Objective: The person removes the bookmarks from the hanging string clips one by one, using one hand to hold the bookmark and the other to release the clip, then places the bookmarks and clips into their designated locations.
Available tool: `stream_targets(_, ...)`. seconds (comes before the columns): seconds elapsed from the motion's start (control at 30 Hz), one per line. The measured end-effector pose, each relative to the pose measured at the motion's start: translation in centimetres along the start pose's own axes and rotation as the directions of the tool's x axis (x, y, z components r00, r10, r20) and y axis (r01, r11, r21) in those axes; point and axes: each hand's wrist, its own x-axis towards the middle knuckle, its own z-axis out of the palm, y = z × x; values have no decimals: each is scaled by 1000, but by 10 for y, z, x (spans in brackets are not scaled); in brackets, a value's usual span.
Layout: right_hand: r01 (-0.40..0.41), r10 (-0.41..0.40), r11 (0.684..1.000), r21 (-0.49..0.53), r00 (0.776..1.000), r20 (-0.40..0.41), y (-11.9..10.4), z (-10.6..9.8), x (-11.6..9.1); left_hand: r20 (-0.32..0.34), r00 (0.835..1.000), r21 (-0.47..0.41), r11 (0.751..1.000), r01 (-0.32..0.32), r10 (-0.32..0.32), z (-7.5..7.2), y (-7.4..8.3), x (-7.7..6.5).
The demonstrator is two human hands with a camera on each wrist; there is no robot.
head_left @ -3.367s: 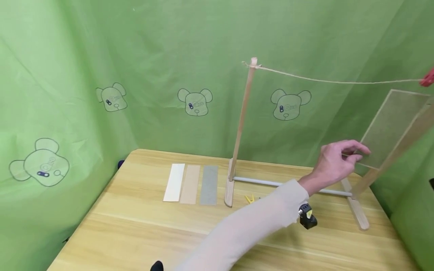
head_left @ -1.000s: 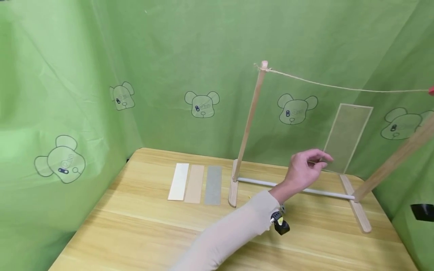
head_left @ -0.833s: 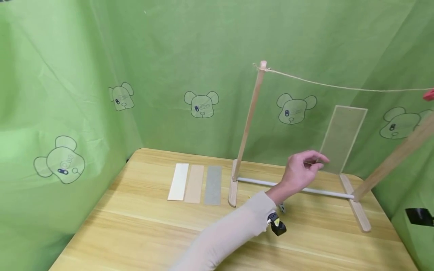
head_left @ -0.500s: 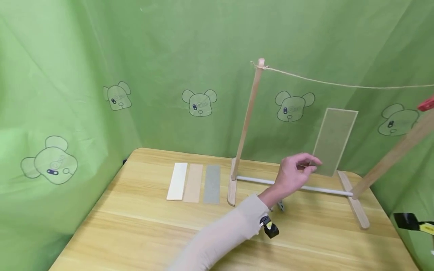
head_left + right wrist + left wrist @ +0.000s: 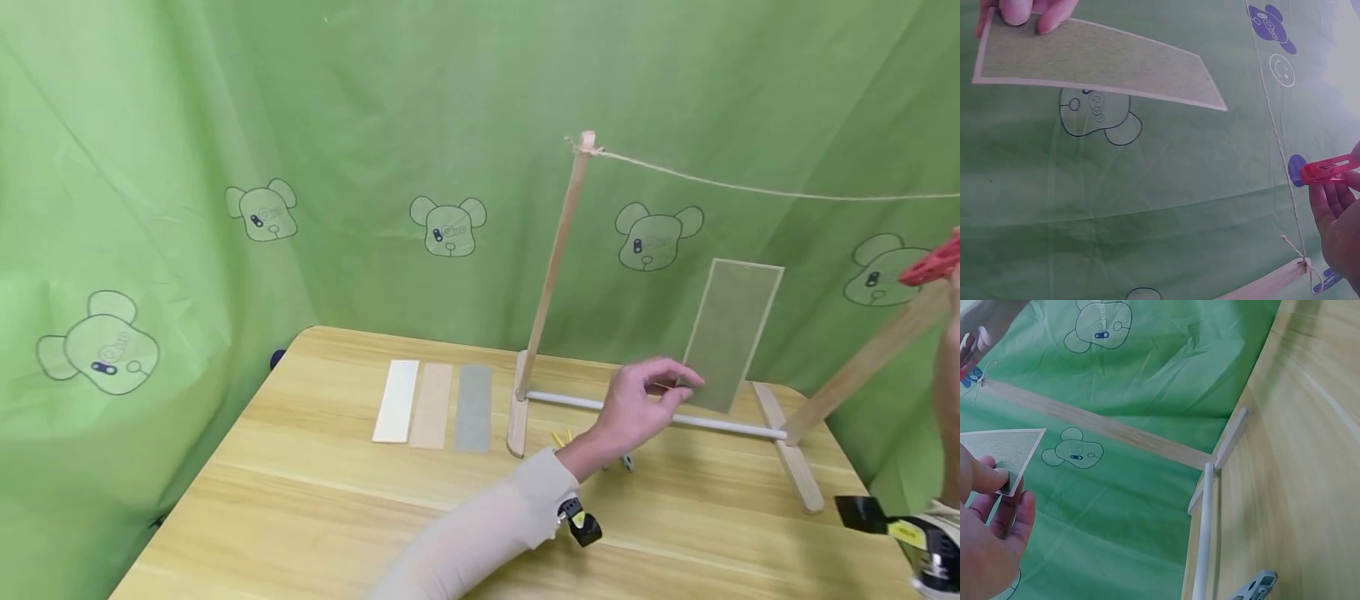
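Observation:
My left hand [image 5: 637, 404] pinches the lower left corner of a thin greenish card [image 5: 735, 333] with a pale border, between thumb and fingers. The card stands upright in the air below the string [image 5: 787, 194]; a tiny mark shows near its top edge. At the right edge of the head view, my right hand [image 5: 951, 367] is only partly in view and holds a red clothespin [image 5: 933, 260] by its end. In the right wrist view that clothespin [image 5: 1329, 170] points toward the string [image 5: 1272, 119], with the right hand's fingers [image 5: 1329, 200] below it.
The wooden frame has a left post [image 5: 555, 267], a slanting right post [image 5: 862, 367] and a white crossbar [image 5: 720, 424]. White [image 5: 395, 402], beige [image 5: 431, 407] and grey [image 5: 473, 408] strips lie on the table [image 5: 300, 500]. A yellow clip [image 5: 558, 439] and a grey clip [image 5: 627, 461] lie near the left forearm.
The left hand has brought the card leftward and lower. The red clothespin has come down from string height, and part of the right hand now shows at the right edge.

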Motion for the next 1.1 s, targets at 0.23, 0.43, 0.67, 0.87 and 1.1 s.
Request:
stream_targets(0.23,-95,96,995,25,995,-40,-6,-1,-11,4,1000,-16,1000,0,0,-8,2,-10)
stream_targets(0.43,-197,203,976,92,977,-67,-9,0,-23,2,1000,-38,999,0,0,-20,-3,-23)
stream_targets(0.67,-121,191,862,492,977,-95,-5,7,-40,-4,999,25,998,-53,53,-37,-9,-33)
stream_targets(0.87,-53,216,663,747,969,-122,1,18,-50,3,996,62,994,-86,86,-53,-12,-39)
stream_targets(1.1,-22,193,692,722,969,-156,2,24,-58,-8,995,41,994,-102,102,-66,-10,-44)
